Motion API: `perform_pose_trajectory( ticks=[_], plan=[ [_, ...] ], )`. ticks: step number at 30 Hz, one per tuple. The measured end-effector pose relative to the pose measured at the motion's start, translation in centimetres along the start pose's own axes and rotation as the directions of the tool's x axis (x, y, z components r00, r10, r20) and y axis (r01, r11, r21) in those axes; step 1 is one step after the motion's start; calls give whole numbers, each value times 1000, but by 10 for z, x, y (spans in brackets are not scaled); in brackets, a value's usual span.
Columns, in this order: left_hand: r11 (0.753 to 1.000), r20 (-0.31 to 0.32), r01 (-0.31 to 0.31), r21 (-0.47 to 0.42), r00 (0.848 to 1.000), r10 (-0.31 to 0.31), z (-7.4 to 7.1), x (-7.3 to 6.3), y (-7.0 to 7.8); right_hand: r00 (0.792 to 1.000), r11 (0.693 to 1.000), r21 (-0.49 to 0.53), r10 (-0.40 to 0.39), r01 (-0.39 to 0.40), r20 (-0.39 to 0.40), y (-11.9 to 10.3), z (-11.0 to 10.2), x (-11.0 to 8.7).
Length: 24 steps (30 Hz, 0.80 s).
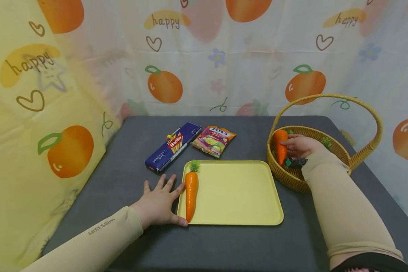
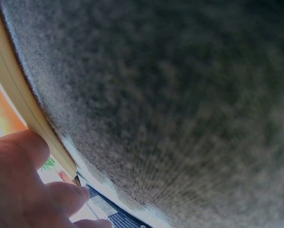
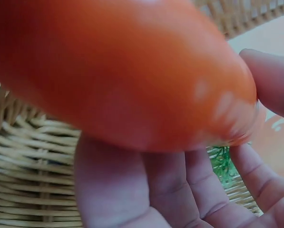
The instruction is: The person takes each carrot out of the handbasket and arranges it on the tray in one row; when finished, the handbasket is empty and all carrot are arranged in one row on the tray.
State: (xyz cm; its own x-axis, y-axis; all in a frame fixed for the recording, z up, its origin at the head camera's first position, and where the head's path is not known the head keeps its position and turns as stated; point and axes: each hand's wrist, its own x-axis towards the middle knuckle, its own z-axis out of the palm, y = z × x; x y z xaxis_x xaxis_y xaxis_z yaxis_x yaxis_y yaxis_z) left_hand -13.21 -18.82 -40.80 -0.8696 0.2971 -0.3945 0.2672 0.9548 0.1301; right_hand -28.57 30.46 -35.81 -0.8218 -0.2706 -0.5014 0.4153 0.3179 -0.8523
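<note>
My right hand (image 1: 300, 145) reaches into a wicker basket (image 1: 341, 149) and holds an orange carrot (image 1: 280, 145) with a shiny surface. In the right wrist view that carrot (image 3: 146, 80) lies between digits on two sides. A second carrot (image 1: 191, 196), with a frilly green top, lies lengthwise along the left side of a pale yellow tray (image 1: 238, 192). At the tray's left edge my left hand (image 1: 159, 206) rests, its fingers spread, with thumb and index finger touching the rim. The left wrist view shows mostly blurred table surface beside the tray rim (image 2: 25, 97).
Behind the tray lie a blue spaghetti box (image 1: 173, 147) and a bag of fruit sweets (image 1: 214, 141). More green leaves (image 1: 326, 142) show inside the basket, whose tall handle (image 1: 329, 95) arches upward. A small black and teal object (image 1: 295, 163) sits under the right wrist. Printed curtains surround the grey table (image 1: 231, 245).
</note>
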Motion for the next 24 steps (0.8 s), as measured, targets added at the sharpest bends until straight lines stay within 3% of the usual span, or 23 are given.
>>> perform_pose_trajectory(
  ticks=[4, 7, 13, 21, 24],
  plan=[
    [1000, -3, -2, -4, 1000, 2, -1, -1, 1, 999, 999, 49, -18, 20, -30, -6, -2, -9],
    [1000, -5, -3, -3, 1000, 3, -2, -1, 1, 999, 989, 145, -14, 20, -46, -10, -1, -17],
    [1000, -9, -5, 0, 1000, 5, -2, -1, 2, 997, 922, 384, -25, 49, -68, -15, 5, -35],
    [1000, -9, -6, 0, 1000, 6, -1, -1, 1, 996, 860, 503, -75, 85, -40, -14, 21, -54],
    [1000, -4, -5, -7, 1000, 5, -1, -1, 2, 993, 852, 510, -106, 114, -45, -13, 30, -60]
  ],
)
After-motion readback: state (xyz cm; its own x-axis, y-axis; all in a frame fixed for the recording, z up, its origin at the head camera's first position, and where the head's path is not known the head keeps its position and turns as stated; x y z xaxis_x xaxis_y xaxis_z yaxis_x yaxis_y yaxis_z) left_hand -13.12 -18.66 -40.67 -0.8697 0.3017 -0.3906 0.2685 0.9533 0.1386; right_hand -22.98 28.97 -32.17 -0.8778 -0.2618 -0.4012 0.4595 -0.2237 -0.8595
